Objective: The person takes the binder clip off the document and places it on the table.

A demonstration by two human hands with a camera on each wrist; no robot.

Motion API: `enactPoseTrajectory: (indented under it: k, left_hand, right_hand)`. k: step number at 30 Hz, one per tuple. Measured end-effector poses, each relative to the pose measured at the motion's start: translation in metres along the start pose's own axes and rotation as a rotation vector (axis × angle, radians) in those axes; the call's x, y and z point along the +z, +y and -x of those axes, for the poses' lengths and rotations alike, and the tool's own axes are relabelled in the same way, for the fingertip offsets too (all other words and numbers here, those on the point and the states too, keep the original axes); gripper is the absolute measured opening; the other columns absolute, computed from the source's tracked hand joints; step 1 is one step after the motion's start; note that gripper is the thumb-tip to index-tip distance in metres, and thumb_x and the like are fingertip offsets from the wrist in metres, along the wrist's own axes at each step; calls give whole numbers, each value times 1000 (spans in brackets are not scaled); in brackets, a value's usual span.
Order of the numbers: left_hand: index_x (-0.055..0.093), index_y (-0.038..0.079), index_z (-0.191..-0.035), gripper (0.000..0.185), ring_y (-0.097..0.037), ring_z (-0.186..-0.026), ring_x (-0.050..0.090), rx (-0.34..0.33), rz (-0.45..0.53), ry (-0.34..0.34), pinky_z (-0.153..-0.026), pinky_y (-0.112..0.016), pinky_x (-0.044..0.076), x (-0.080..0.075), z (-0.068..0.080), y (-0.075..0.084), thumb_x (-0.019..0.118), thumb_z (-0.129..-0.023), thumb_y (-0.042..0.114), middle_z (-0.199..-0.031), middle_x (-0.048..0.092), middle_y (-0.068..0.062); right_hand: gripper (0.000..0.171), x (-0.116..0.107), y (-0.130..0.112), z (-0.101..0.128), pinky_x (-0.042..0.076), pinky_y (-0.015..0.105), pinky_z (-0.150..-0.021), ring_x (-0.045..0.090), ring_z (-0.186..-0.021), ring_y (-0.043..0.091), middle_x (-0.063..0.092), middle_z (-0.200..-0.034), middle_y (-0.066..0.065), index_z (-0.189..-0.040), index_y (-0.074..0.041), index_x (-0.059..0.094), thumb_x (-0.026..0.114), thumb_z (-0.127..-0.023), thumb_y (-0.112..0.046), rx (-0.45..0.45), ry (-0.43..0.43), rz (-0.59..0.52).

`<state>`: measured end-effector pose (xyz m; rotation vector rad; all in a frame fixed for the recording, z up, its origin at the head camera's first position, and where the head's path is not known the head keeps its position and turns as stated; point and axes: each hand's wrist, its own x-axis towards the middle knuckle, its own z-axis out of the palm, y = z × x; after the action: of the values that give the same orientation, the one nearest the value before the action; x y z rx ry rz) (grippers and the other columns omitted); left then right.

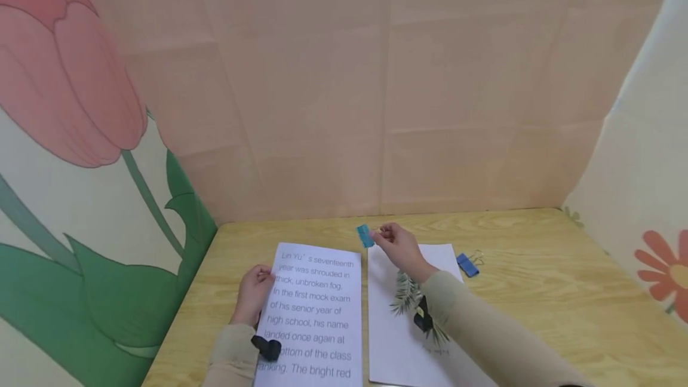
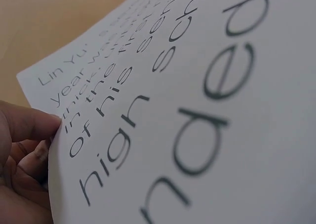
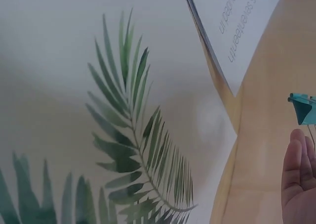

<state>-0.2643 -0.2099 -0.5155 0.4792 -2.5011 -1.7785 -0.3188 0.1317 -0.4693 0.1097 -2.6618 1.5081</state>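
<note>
Printed sheet (image 1: pixel 314 315), large text: lying on desk (image 1: pixel 537 291), left edge lifted, pinched between thumb and fingers of left hand (image 1: pixel 252 294). Left grip: grasping sheet edge.
Leaf-printed sheet (image 1: pixel 400 327): flat just right of printed sheet, under right forearm.
Teal binder clip (image 1: pixel 365 235): pinched in right hand (image 1: pixel 400 248), above desk beyond top of sheets. Right grip: clenched on clip.
Blue binder clip (image 1: pixel 467 265): on desk, at right edge of leaf sheet.

**Item count, desk view**

I count two binder clips: a teal clip (image 1: pixel 365 235) at centre frame and a blue clip (image 1: pixel 467 265) right of centre. Two paper sheets: a printed page (image 1: pixel 314 315) at lower centre and a leaf-print sheet (image 1: pixel 400 327) beside it. Two hands visible.
</note>
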Motion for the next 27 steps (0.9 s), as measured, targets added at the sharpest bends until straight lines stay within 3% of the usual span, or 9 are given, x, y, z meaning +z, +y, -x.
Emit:
enactPoseTrajectory:
  k: [10, 16, 27]
  left_hand:
    - [62, 1, -117, 18, -24, -83, 66, 5, -19, 14, -71, -34, 52, 5, 4, 5, 54, -103, 8, -104, 70, -15]
    - [62, 0, -118, 20, -26, -85, 67, 4, -34, 29, -72, -35, 53, 3, 5, 3, 55, -101, 8, -106, 70, -18]
    - [61, 0, -119, 21, -26, -86, 66, -14, -25, 33, -71, -34, 52, 2, 9, 3, 53, -103, 9, -108, 69, -19]
  right_hand:
    - [59, -23, 7, 10, 55, 44, -89, 66, -104, 29, 67, -119, 18, -131, 2, 58, 64, -100, -48, 34, -24, 22]
    - [61, -36, 19, 16, 56, 44, -89, 67, -104, 31, 66, -121, 21, -132, 6, 56, 63, -102, -46, 27, -16, 32]
    - [62, -47, 28, 25, 55, 46, -91, 65, -107, 31, 64, -126, 22, -136, 5, 54, 62, -102, -47, 69, -19, 32]
